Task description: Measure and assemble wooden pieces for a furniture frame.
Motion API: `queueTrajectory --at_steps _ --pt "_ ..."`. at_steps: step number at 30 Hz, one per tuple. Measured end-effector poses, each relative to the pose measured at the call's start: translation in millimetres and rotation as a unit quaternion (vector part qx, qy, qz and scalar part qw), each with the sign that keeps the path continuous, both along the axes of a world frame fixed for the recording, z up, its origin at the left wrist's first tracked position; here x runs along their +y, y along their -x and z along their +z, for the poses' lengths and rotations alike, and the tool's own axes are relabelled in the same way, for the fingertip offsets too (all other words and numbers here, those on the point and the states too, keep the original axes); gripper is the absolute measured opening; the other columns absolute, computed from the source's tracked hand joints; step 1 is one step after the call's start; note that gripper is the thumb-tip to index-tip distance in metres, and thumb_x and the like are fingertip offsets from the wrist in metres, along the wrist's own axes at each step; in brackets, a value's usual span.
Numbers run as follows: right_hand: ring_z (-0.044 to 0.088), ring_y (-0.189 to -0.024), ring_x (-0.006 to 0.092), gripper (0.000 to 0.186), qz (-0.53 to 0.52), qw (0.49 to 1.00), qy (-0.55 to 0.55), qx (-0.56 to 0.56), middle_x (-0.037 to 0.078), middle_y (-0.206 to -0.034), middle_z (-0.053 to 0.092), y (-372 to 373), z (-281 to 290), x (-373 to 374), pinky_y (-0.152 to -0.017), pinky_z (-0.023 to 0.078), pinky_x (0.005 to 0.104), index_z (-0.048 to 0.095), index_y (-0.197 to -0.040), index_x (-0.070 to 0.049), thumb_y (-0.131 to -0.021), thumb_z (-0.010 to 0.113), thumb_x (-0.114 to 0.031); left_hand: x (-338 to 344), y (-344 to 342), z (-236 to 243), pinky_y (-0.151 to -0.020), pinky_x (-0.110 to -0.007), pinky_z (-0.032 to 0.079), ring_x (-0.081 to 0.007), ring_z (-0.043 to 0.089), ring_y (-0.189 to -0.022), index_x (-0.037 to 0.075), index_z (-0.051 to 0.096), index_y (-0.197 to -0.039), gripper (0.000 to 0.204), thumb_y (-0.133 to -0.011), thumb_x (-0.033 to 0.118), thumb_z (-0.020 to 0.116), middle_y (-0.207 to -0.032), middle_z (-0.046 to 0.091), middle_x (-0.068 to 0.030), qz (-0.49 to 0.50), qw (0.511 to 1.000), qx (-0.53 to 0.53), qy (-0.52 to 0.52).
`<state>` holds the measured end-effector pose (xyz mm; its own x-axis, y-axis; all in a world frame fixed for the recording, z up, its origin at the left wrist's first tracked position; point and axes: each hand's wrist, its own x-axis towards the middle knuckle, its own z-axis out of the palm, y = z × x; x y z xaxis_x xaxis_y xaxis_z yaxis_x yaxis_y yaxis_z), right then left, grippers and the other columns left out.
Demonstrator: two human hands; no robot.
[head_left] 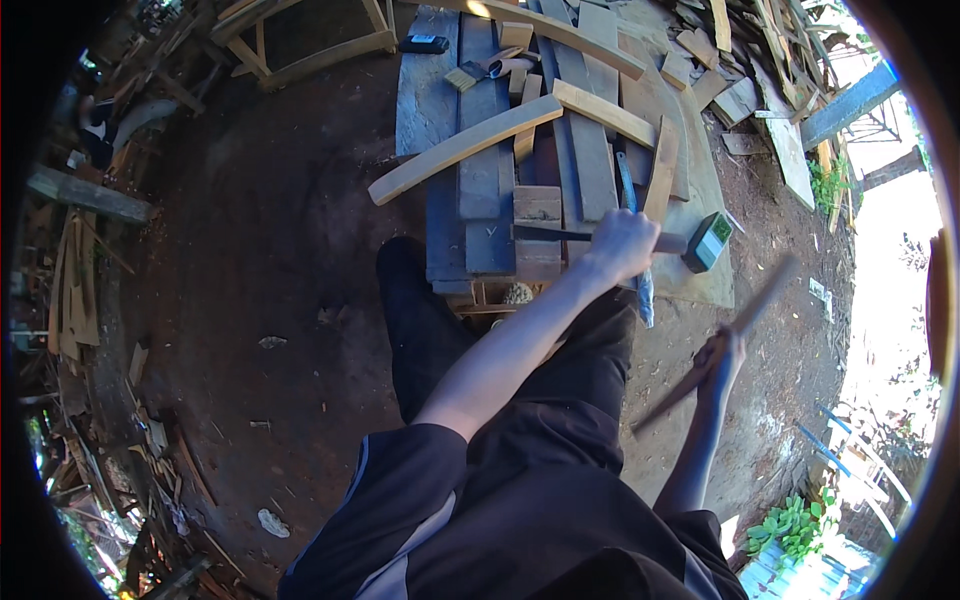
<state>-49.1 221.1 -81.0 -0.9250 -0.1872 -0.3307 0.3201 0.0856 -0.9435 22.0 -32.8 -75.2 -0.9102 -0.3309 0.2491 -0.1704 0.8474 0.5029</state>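
My left hand [622,243] is closed round a dark tool [555,234] lying crosswise over the boards, with a green-and-black block [707,243] at its right end; whether they are one piece is hard to tell. Under it are grey planks [490,255], short brown wood blocks [537,203] and a thin blue strip [625,175]. An upright light batten [660,170] lies just beyond the hand. Off the right side of the work surface, my right hand [720,355] grips a motion-blurred wooden stick [760,300], raised diagonally.
Pale battens [465,150], a brush [465,77] and a black object [423,44] sit farther along the planks. A wooden frame [315,65] stands beyond, scrap wood [75,280] lines the left, more offcuts [735,100] pile up at back right, and plants [785,530] grow at lower right.
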Motion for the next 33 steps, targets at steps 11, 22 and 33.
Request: queueTrajectory --at_steps 11,22,33 --pt "0.046 -0.040 0.0088 0.021 0.052 0.998 -0.021 0.042 0.000 -0.060 0.048 -20.9 11.1 -42.0 -0.035 0.037 0.0237 0.050 -0.083 -0.007 -0.090 0.067 -0.017 7.8 -21.7 38.0 -0.066 -0.043 0.056 -0.0320 0.070 -0.068 0.008 0.066 -0.081 0.018 -0.073 0.022 0.074 -0.067 0.068 -0.0130 -0.030 0.995 0.094 -0.011" --pt "0.044 -0.038 0.0083 0.028 0.119 0.984 -0.101 0.088 -0.002 -0.055 0.046 -42.3 27.4 -39.0 -0.036 0.034 0.0235 0.051 -0.081 -0.007 -0.088 0.072 -0.024 21.8 -25.6 61.0 -0.062 -0.043 0.054 -0.0324 0.068 -0.064 0.011 0.063 -0.078 0.017 -0.074 0.024 0.073 -0.062 0.064 -0.0118 -0.067 0.981 0.176 -0.056" --pt "0.044 -0.038 0.0090 0.029 0.134 0.982 -0.101 0.087 -0.001 -0.052 0.046 -43.4 25.1 -35.8 -0.037 0.035 0.0245 0.050 -0.080 -0.008 -0.088 0.071 -0.025 14.2 -16.0 58.8 -0.068 -0.044 0.055 -0.0335 0.069 -0.071 0.011 0.065 -0.080 0.017 -0.075 0.025 0.073 -0.067 0.066 -0.0135 -0.066 0.985 0.138 -0.083"
